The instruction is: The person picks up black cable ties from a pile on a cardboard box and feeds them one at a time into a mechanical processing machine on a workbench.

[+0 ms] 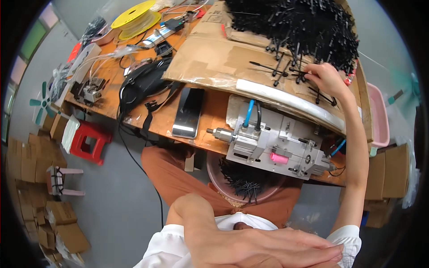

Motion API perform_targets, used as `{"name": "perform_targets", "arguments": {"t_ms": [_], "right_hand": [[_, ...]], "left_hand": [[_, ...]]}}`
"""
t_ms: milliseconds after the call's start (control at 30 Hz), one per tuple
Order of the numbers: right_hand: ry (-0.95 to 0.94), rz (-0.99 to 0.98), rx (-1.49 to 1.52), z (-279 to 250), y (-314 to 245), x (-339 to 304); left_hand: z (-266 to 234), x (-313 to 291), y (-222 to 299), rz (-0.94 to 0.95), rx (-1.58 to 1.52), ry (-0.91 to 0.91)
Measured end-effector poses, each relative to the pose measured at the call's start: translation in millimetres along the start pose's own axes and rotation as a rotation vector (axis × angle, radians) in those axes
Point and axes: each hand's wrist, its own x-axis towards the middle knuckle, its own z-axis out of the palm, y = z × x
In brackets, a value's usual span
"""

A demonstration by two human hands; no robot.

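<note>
My right hand [326,79] reaches to the far side over the cardboard, its thumb and fingers pinched on a thin black rod-shaped part [298,73] with a knobbed end. Several similar loose black parts [278,74] lie around it, in front of a large black heap [297,27] of them. My left hand [268,245] is close to the camera at the bottom, fingers stretched out flat to the right, and nothing shows in it. Between the hands stands a silver metal bench machine [263,143] with a pink cylindrical piece [279,158].
A pink basin [213,178] with black parts rests at my lap, below the machine. On the wooden table [156,120] lie a phone [188,111], a black bag [144,80] and a yellow spool [134,15]. Left are a red stool [89,138] and cardboard boxes [67,223].
</note>
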Motion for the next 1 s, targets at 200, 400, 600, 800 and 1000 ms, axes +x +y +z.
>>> {"name": "perform_targets", "arguments": {"t_ms": [200, 400, 600, 800, 1000], "right_hand": [[0.199, 0.002, -0.144, -3, 3, -18], [0.451, 0.376, -0.401, -48, 16, -97], [0.2, 0.927, -0.539, -68, 124, -214], [0.258, 0.626, -0.27, -48, 107, -151], [0.104, 0.606, -0.141, -10, 88, -40]], "left_hand": [[-10, 16, 29, -0.393, 0.194, -0.18], [-50, 1, -14, -0.089, 0.071, -0.398], [-83, -77, -107, -1.096, 1.116, -0.533], [-127, -190, -198, -1.379, 1.193, -0.752], [-124, -185, -200, -1.396, 1.188, -0.805]]}}
